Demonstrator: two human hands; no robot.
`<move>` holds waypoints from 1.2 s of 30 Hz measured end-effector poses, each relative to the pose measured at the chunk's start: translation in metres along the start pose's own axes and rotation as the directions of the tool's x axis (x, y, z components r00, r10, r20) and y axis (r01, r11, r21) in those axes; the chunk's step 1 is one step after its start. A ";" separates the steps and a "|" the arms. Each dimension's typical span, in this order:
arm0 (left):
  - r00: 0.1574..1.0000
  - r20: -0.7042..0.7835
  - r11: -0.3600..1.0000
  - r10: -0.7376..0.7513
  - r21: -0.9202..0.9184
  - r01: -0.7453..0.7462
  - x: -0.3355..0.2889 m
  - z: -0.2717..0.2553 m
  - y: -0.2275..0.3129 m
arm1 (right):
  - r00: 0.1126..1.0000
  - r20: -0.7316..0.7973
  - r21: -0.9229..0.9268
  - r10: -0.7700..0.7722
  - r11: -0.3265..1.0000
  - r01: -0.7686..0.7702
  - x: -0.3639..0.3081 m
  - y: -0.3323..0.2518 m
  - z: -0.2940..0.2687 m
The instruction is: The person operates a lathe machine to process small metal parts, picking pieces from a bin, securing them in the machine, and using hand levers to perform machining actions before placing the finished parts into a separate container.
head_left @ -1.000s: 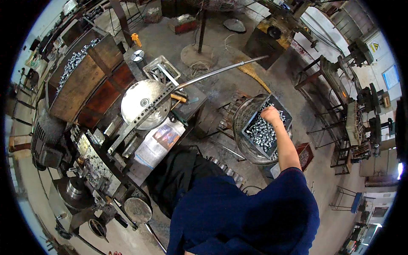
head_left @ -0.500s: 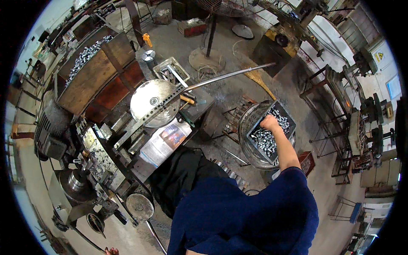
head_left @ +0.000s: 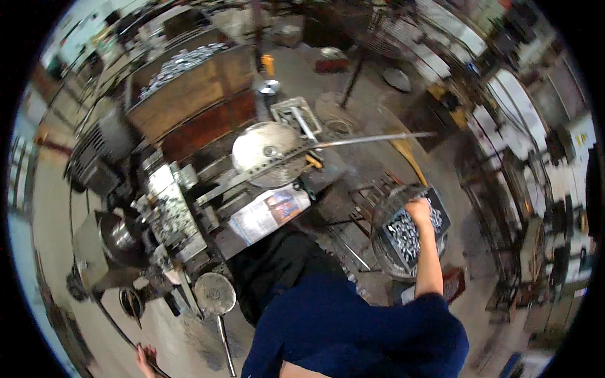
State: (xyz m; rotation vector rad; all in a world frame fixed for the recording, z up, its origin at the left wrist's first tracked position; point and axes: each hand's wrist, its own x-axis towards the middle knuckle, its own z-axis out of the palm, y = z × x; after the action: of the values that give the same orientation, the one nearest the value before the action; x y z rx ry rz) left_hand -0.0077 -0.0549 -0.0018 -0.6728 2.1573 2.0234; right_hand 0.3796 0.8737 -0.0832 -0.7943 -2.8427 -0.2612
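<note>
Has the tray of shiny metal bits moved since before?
No: the tray still has its far corner beside the end of the yellow broom; only the camera's view shifted.

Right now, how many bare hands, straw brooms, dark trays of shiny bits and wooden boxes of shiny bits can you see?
Bare hands: 2, left hand and right hand
Straw broom: 1
Dark tray of shiny bits: 1
Wooden box of shiny bits: 1
Total: 5

A printed paper sheet lies on the table. Beyond, on the floor, stand a red box and a pedestal fan; a yellowish straw broom lies nearer.
</note>
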 end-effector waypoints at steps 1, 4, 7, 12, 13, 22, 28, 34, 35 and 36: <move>1.000 -0.012 1.000 0.002 -0.013 -0.003 -0.003 -0.010 -0.004 | 0.979 -0.171 0.270 0.115 0.961 -0.065 0.020 -0.023 -0.029; 0.998 0.043 0.999 0.040 0.023 -0.041 -0.023 0.001 0.007 | 0.947 0.046 0.763 0.319 0.601 -0.240 0.094 -0.099 -0.119; 0.989 0.063 0.988 0.133 0.076 -0.138 -0.026 0.025 0.017 | 0.999 -0.001 0.940 0.041 0.340 -0.013 0.153 -0.181 -0.165; 0.968 -0.055 0.731 0.245 0.666 -0.148 -0.037 0.038 0.036 | 0.761 -0.238 0.853 -0.603 0.245 0.460 0.229 -0.366 -0.207; 0.967 -0.051 0.691 0.251 0.709 -0.142 -0.042 0.037 0.041 | 0.672 -0.340 0.869 -0.657 0.053 0.492 0.236 -0.403 -0.211; 0.910 -0.149 0.515 0.387 0.854 -0.079 -0.103 0.040 0.014 | 0.331 -0.091 0.283 -0.939 0.295 0.913 0.270 -0.621 -0.241; 0.869 -0.251 0.573 0.427 0.818 -0.045 -0.106 0.042 0.000 | 0.451 -0.026 0.376 -0.892 0.409 0.831 0.274 -0.644 -0.228; 0.873 -0.273 0.533 0.404 0.846 0.018 -0.102 0.041 0.004 | 0.648 0.030 0.629 -0.761 0.518 0.579 0.271 -0.662 -0.237; 0.875 -0.271 0.519 0.401 0.854 0.027 -0.102 0.042 0.004 | 0.664 0.028 0.629 -0.747 0.530 0.569 0.270 -0.662 -0.238; 0.875 -0.270 0.504 0.401 0.863 0.035 -0.104 0.046 0.010 | 0.644 -0.019 0.624 -0.764 0.494 0.605 0.269 -0.662 -0.236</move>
State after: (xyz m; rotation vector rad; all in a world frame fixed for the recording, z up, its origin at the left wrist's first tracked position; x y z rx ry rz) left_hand 0.0715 0.0149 0.0409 -0.7654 3.1609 0.5606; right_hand -0.1662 0.3988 0.1243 0.5363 -3.0276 0.6750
